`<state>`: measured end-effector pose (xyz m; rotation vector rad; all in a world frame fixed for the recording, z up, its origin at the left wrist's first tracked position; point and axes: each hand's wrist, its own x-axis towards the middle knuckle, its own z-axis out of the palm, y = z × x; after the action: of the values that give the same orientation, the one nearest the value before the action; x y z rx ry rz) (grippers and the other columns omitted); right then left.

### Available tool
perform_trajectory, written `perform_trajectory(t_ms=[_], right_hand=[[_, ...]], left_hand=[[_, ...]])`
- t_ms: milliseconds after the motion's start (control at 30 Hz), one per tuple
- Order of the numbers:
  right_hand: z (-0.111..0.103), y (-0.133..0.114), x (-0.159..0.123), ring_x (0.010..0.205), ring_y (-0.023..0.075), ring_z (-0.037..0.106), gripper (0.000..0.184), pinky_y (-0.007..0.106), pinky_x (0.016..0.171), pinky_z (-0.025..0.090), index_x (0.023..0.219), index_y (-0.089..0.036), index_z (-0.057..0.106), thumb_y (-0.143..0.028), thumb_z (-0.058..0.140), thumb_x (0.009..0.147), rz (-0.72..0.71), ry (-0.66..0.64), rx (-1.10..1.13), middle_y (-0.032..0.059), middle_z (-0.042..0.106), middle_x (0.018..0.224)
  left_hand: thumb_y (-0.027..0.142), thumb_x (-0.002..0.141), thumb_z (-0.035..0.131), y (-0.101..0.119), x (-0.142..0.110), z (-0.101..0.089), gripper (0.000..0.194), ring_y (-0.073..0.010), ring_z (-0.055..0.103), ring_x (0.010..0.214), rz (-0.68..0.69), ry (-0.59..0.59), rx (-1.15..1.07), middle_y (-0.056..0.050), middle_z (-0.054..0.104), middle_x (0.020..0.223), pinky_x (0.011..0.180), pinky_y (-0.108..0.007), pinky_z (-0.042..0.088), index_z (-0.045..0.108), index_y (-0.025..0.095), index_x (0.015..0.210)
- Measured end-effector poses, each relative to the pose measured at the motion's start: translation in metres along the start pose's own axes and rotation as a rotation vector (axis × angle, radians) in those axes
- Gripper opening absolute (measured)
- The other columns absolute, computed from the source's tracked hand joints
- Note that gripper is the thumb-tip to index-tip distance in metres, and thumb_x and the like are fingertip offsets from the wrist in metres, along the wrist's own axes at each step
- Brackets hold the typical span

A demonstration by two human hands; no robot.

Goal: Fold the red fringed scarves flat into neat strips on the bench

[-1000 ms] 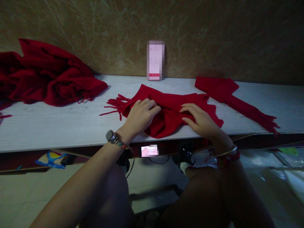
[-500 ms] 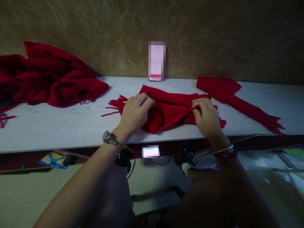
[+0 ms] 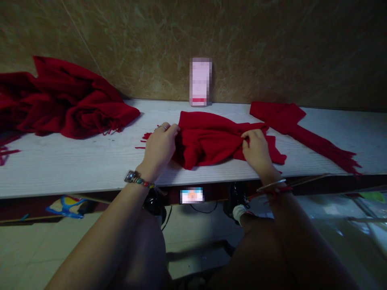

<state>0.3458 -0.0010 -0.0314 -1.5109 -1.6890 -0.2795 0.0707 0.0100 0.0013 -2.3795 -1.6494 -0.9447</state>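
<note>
A red fringed scarf (image 3: 208, 137) lies bunched on the white table (image 3: 75, 161), in front of me. My left hand (image 3: 159, 147) is closed on the scarf's left end, where the fringe pokes out beside the knuckles. My right hand (image 3: 256, 149) pinches a fold of the same scarf near its right end. The cloth between the two hands is gathered into a loose mound. A watch and a bead bracelet are on my left wrist, bangles on my right.
A heap of red scarves (image 3: 63, 100) sits at the back left. A folded red scarf (image 3: 290, 121) with fringe lies at the right. A blurred upright card (image 3: 200, 81) leans on the marbled wall. My knees are under the table edge.
Both hands went from lying flat on the scarf to gripping it. They moved apart and back from the edge, drawing the cloth up into a tighter mound.
</note>
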Motion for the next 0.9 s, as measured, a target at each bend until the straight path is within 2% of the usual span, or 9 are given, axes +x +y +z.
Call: perform_trajectory(t_ms=[133,200,300,367,500,700,833,900], right_hand=[[-0.005,-0.009,-0.002,0.080,0.0217,0.053,0.024,0.043,0.083,0.044,0.072,-0.022,0.052,0.000,0.045,0.065,0.018,-0.059,-0.035,0.0058,0.051,0.083],[-0.013,-0.019,-0.003,0.087,0.0232,0.052,0.021,0.044,0.086,0.042,0.075,-0.021,0.055,-0.003,0.046,0.067,0.067,-0.041,-0.103,0.0077,0.051,0.089],[-0.024,-0.033,-0.006,0.098,0.0279,0.048,0.017,0.048,0.087,0.040,0.080,-0.020,0.059,-0.010,0.047,0.073,0.176,-0.002,-0.236,0.0111,0.050,0.099],[-0.027,-0.036,-0.009,0.095,0.0282,0.049,0.018,0.047,0.084,0.041,0.082,-0.020,0.060,-0.011,0.047,0.074,0.207,-0.061,-0.266,0.0115,0.050,0.095],[-0.024,-0.028,-0.015,0.080,0.0247,0.053,0.022,0.042,0.078,0.044,0.084,-0.020,0.059,-0.007,0.044,0.073,0.143,-0.210,-0.220,0.0090,0.051,0.082],[-0.012,-0.016,-0.010,0.083,0.0231,0.056,0.020,0.039,0.082,0.044,0.081,-0.020,0.056,-0.005,0.043,0.074,0.017,-0.190,-0.091,0.0103,0.057,0.086],[-0.001,-0.007,-0.001,0.083,0.0218,0.056,0.017,0.038,0.080,0.045,0.074,-0.022,0.052,-0.008,0.043,0.076,-0.023,-0.194,-0.016,0.0078,0.059,0.083],[0.002,-0.003,0.001,0.081,0.0217,0.056,0.017,0.038,0.079,0.046,0.071,-0.022,0.051,-0.008,0.044,0.076,-0.015,-0.201,-0.012,0.0073,0.058,0.080]], left_hand=[[0.019,0.089,0.038,0.008,-0.008,0.000,0.019,-0.0185,0.057,0.070,-0.072,0.018,-0.125,-0.006,0.062,0.078,0.061,-0.030,0.042,0.057,0.018,0.093],[0.024,0.088,0.042,0.012,-0.012,-0.003,0.018,-0.0173,0.058,0.069,-0.147,0.052,-0.270,-0.004,0.062,0.075,0.063,-0.029,0.044,0.053,0.018,0.101],[0.027,0.083,0.051,0.018,-0.016,-0.006,0.030,-0.0160,0.061,0.071,-0.252,0.079,-0.520,-0.001,0.063,0.077,0.066,-0.028,0.047,0.047,0.018,0.111],[0.025,0.080,0.055,0.021,-0.017,-0.008,0.034,-0.0156,0.063,0.074,-0.289,0.107,-0.668,-0.001,0.063,0.078,0.069,-0.028,0.048,0.046,0.018,0.113],[0.018,0.073,0.059,0.028,-0.016,-0.013,0.034,-0.0127,0.062,0.074,-0.362,0.190,-0.888,0.001,0.062,0.077,0.068,-0.024,0.048,0.050,0.019,0.105],[0.012,0.070,0.057,0.028,-0.006,-0.023,0.026,-0.0087,0.054,0.057,-0.567,0.246,-1.074,0.005,0.057,0.062,0.056,-0.019,0.044,0.057,0.019,0.095],[0.008,0.072,0.052,0.017,0.003,-0.027,0.021,-0.0082,0.050,0.053,-0.703,0.314,-1.088,0.004,0.055,0.057,0.050,-0.018,0.039,0.062,0.016,0.088],[0.007,0.073,0.049,0.013,0.004,-0.026,0.019,-0.0080,0.049,0.053,-0.715,0.323,-1.073,0.004,0.053,0.056,0.050,-0.018,0.038,0.063,0.015,0.082]])
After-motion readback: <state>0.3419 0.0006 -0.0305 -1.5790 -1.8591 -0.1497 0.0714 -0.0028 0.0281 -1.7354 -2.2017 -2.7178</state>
